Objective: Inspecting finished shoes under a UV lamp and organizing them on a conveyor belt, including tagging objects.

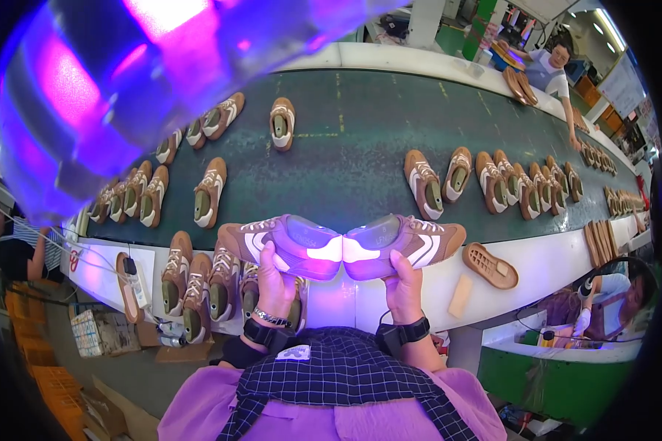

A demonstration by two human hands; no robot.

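My left hand (274, 285) grips a brown sneaker (241, 241) with white side stripes, its toe pointing left. In my right hand (404, 288) is a matching sneaker (438, 246), toe to the right. The two heels meet in front of me, soles toward me, with grey insoles visible inside. My thumbs press on the near sides; the other fingers are mostly hidden behind the shoes. Violet light colours the white heel patches. Just right of the right-hand shoe lie a loose brown sole (490, 266) and a tan strip (460, 295) on the white ledge (544, 266).
Beyond the ledge runs a dark green conveyor belt (331, 173) carrying several sneakers. More sneakers (197, 294) stand at my left. A large violet-lit lamp housing (125, 95) overhangs the upper left. Co-workers sit at the far right (552, 70), near right (612, 301) and left (22, 250).
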